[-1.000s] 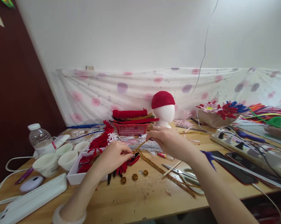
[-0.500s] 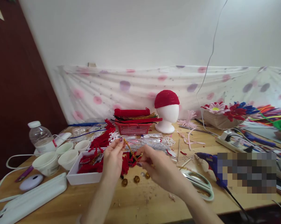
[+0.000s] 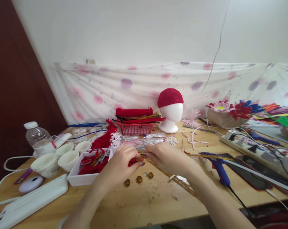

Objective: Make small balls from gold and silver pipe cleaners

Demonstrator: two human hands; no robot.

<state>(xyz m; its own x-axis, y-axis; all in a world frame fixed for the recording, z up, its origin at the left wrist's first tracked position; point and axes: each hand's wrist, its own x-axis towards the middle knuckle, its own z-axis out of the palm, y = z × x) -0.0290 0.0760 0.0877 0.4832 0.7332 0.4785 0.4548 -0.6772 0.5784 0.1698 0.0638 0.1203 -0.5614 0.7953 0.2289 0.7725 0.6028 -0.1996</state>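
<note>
My left hand (image 3: 126,160) is over the middle of the table, its thumb and fingers pinched on the end of a gold tinsel pipe cleaner (image 3: 155,164). Close beside it, my right hand (image 3: 168,159) is closed on the same pipe cleaner, knuckles up. Under the right forearm, more gold stems (image 3: 188,188) stretch to the lower right. Three gold beads (image 3: 139,179) lie in a row just in front of the hands. Behind the left hand stands a white box (image 3: 80,182) of red fuzzy pieces. The fingertips partly hide the join between the hands.
A red basket (image 3: 135,128) of pipe cleaners and a foam head (image 3: 171,116) with a red cap stand behind. Paper cups (image 3: 45,165) and a bottle (image 3: 37,136) are at left. To the right lie a blue glue gun (image 3: 219,170), phones (image 3: 248,171) and a power strip (image 3: 241,148).
My hands have come together and turned palms down around the gold pipe cleaner. The phones show at right, where a blurred block was; the scissors are now mostly hidden behind my right arm.
</note>
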